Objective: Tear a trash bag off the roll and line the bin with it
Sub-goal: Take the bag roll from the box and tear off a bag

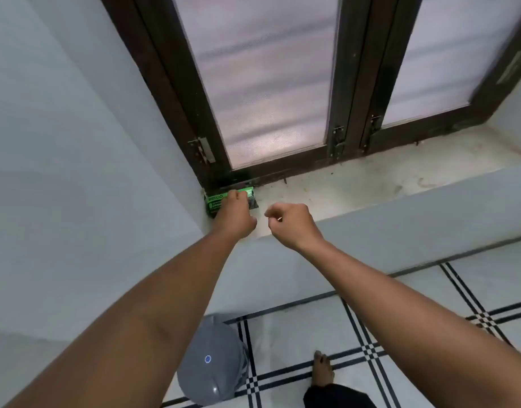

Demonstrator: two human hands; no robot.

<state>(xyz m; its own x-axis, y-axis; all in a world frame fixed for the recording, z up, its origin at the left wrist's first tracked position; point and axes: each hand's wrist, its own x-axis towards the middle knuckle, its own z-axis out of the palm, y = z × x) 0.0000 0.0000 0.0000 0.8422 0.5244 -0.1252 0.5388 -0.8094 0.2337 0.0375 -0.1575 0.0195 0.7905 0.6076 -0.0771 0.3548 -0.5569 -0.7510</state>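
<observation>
Head view: fetching step, left hand (237, 214) grips the roll (213, 203), right hand (289, 225) curled empty; next, probably lift and unroll a bag.

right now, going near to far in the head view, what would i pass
grey domed plastic bin → right hand → green-labelled roll of trash bags → dark-framed frosted glass window

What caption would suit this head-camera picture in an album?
Left hand grips the green trash-bag roll on the window sill, right hand curled beside it, grey bin on the floor below.
</observation>
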